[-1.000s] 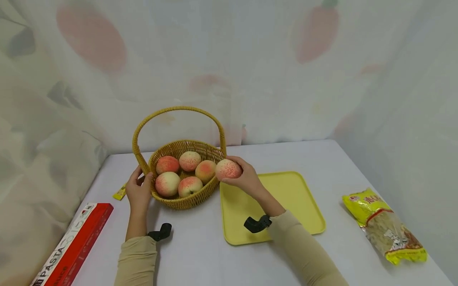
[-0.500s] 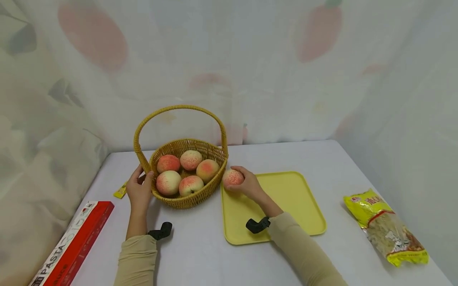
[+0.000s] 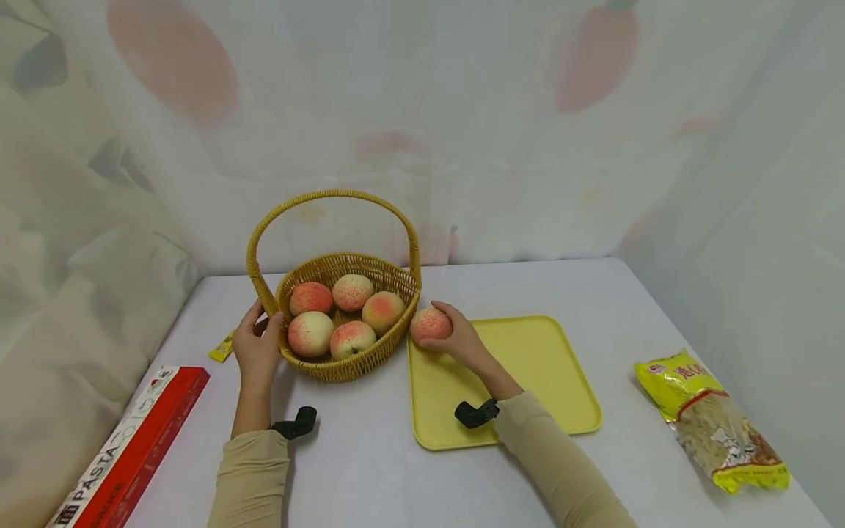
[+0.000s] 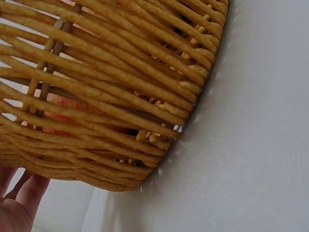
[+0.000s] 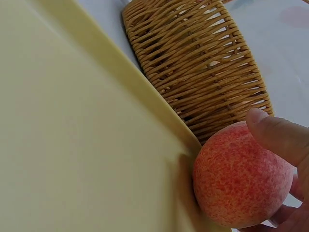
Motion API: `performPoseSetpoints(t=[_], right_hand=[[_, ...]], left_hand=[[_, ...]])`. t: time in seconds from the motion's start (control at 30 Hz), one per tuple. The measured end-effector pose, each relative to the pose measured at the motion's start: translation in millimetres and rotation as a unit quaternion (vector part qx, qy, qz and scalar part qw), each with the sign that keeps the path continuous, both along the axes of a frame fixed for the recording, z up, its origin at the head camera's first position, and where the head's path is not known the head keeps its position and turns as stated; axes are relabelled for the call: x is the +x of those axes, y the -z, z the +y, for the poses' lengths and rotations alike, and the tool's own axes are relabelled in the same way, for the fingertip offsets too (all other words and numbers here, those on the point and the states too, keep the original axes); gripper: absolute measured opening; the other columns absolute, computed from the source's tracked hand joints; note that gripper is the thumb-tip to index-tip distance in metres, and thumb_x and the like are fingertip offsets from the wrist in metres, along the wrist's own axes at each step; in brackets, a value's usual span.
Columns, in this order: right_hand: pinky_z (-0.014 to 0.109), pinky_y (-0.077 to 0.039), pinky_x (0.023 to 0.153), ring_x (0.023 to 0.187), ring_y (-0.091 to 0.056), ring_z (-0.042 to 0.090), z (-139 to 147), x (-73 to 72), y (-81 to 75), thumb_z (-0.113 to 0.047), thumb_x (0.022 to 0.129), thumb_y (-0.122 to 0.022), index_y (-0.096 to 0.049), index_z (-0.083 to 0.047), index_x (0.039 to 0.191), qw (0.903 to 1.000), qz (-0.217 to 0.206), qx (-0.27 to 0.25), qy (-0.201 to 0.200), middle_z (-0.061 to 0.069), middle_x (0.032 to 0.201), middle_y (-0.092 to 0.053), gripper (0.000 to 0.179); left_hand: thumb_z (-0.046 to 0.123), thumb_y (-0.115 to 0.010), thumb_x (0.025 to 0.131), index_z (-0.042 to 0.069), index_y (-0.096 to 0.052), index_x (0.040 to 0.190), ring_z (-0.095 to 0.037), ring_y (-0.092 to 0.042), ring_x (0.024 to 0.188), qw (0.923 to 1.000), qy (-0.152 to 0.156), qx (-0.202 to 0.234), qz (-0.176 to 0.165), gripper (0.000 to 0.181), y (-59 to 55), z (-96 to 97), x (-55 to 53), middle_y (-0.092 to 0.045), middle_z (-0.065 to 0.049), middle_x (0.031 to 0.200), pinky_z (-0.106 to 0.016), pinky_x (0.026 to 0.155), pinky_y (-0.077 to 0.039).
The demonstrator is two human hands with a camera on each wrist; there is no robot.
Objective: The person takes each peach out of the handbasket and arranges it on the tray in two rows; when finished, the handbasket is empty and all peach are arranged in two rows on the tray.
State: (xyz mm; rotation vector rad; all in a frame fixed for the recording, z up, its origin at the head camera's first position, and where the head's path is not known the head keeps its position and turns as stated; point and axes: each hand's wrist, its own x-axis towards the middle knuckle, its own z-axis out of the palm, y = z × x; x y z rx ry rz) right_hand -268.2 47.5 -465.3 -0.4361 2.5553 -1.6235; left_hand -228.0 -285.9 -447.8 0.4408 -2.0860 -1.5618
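Observation:
A yellow wicker basket [image 3: 346,372] with a tall arched handle holds several red-and-cream peaches [image 3: 311,334]. My left hand [image 3: 257,359] grips the basket's left rim by the foot of the handle, and its fingertips touch the weave [image 4: 91,92] in the left wrist view. Just right of the basket, my right hand [image 3: 465,345] holds one pinkish-red peach [image 3: 430,325] between thumb and fingers. That peach [image 5: 241,176] sits over the far left corner of the yellow tray [image 3: 508,389]; whether it touches the tray I cannot tell. Part of its far side is hidden by the hand.
At the left lies a long red-and-white pasta box [image 3: 135,447]. Behind it is a small yellow packet [image 3: 222,350], partly beside the left hand. A yellow, part-clear food bag [image 3: 713,422] lies near the table's right edge. A printed curtain [image 3: 495,147] stands behind the table.
My right hand has moved the peach from the basket's right rim down and right to the tray's corner. Over the last half second it barely moves. The left hand stays on the basket.

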Motion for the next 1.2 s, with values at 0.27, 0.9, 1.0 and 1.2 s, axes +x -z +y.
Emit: performPoseSetpoints(t=[0.27,0.9,1.0,1.2], right_hand=[[0.047,-0.033,0.103,0.131,-0.032,0.030,2,3.0,-16.2,-0.010,0.077,-0.074,-0.039,-0.012,0.140,0.9981,0.037,-0.045,0.022,0.009,0.144,-0.035,0.072],[0.036,-0.042,0.096,0.120,-0.046,0.030,-88,-2.0,-72.4,-0.010,0.084,-0.068,-0.047,0.000,0.131,0.9719,-0.015,-0.071,-0.224,0.016,0.130,-0.050,0.053],[0.030,-0.043,0.094,0.118,-0.050,0.023,-99,-14.9,-67.6,-0.016,0.082,-0.071,-0.052,-0.005,0.130,0.9702,-0.005,0.014,-0.242,0.009,0.128,-0.054,0.053],[0.022,-0.040,0.094,0.115,-0.049,0.011,-115,-29.3,-65.4,-0.028,0.079,-0.073,-0.055,-0.010,0.128,0.9349,-0.018,0.174,-0.309,0.000,0.127,-0.054,0.055]], left_hand=[[0.025,-0.055,0.093,0.023,-0.047,0.136,-0.022,-0.053,0.111,1.0000,0.000,0.003,0.000,0.044,0.7,-1.5,-1.7,-0.050,-0.003,0.134,-0.023,0.083,-0.050],[0.024,-0.056,0.092,0.023,-0.046,0.137,-0.021,-0.052,0.113,0.9997,0.010,0.020,-0.007,0.046,1.7,-0.6,-2.1,-0.048,-0.002,0.135,-0.028,0.086,-0.049],[0.024,-0.056,0.092,0.024,-0.047,0.137,-0.021,-0.051,0.114,0.9996,0.013,0.025,-0.007,0.046,1.1,-0.7,-1.8,-0.048,-0.001,0.136,-0.028,0.085,-0.049],[0.023,-0.057,0.092,0.021,-0.048,0.136,-0.022,-0.053,0.112,0.9997,0.013,0.017,0.008,0.045,1.8,-2.1,-0.9,-0.049,-0.003,0.134,-0.022,0.081,-0.050]])
